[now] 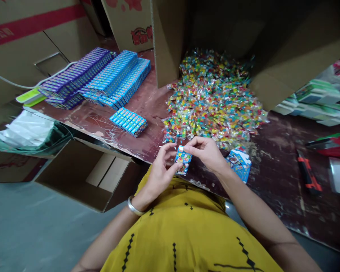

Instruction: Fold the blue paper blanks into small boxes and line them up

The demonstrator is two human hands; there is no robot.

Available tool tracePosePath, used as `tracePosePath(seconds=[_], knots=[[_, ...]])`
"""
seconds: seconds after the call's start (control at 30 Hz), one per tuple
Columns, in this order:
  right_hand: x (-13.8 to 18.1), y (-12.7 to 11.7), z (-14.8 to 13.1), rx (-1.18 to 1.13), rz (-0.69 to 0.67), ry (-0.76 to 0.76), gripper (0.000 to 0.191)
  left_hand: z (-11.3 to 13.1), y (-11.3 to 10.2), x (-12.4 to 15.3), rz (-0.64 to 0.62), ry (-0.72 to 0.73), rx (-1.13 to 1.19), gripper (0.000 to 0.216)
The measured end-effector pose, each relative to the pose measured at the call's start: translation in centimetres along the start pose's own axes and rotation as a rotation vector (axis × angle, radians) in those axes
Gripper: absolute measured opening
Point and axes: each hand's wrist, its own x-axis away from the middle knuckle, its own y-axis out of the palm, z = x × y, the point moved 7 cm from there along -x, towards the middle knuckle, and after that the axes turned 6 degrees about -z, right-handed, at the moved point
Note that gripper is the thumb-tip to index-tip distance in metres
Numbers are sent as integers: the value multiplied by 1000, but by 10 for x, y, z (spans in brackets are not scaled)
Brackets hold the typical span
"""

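Stacked boxes (96,77) fill the table's (272,151) far left corner – a short row (128,121) lies nearer. At the near edge, left hand (161,172) and right hand (205,151) both pinch one small box (183,161) – candy pile (212,98) behind, flat cards (239,163) just right

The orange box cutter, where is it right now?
In the head view, the orange box cutter lies on the table at the right, beyond the right hand and the flat blue cartons.

Box prints, carton marks — all blurred, unreadable
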Motion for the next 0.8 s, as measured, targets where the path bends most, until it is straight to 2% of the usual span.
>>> tracePosePath(seconds=[0.13,0.27,0.33,0.37,0.43,0.47,0.5,0.6,0.67,0.73,0.8], knots=[[0,-1,-3,46,-13,-12,23,3,3,1,-59,-21,-21,60],[12,3,-16,271,35,-155,24,6,0,3,-38,-21,-53,43],[19,10,-19,354,-37,-191,20,6,-4,1,-19,-18,-22,37],[22,15,-20,404,-102,-205,30,6,-6,0,-8,-13,-1,36],[28,25,-21,543,-213,-252,71,5,-10,-3,8,-6,44,38],[30,28,-22,622,-235,-286,84,4,-11,-5,12,-6,62,40],[32,30,-23,694,-232,-322,88,3,-12,-7,15,-9,77,42],[33,33,-23,817,-127,-415,75,-4,-14,-9,37,-59,94,50],[32,35,-20,853,-68,-445,73,-9,-18,-8,48,-110,62,42],[30,38,-16,867,-59,-448,82,-11,-27,-8,50,-134,-26,32],[27,40,-13,868,-75,-432,96,-6,-46,-10,121,-97,-223,28]])
